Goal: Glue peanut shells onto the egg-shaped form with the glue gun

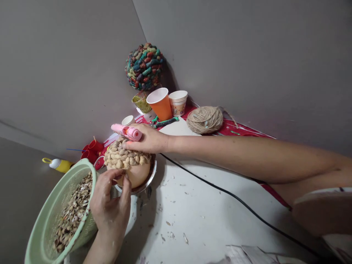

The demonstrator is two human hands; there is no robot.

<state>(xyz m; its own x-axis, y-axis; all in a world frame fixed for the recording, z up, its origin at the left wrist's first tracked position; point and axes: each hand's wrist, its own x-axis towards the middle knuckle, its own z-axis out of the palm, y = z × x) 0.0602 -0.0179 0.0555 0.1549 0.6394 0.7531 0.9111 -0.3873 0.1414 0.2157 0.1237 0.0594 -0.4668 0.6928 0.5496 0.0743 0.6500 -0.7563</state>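
Note:
My right hand reaches in from the right and grips a pink glue gun, its fingers resting on top of a peach-coloured ball partly covered with peanut shells. The ball sits in a metal bowl. My left hand is below the ball, fingers pinched together against its lower side; what they hold is too small to make out. It is beside a green basket full of peanut shells.
A black cable runs across the white surface. At the back stand an orange cup, stacked paper cups, a twine ball, a multicoloured shell ball, red cups and a yellow bottle.

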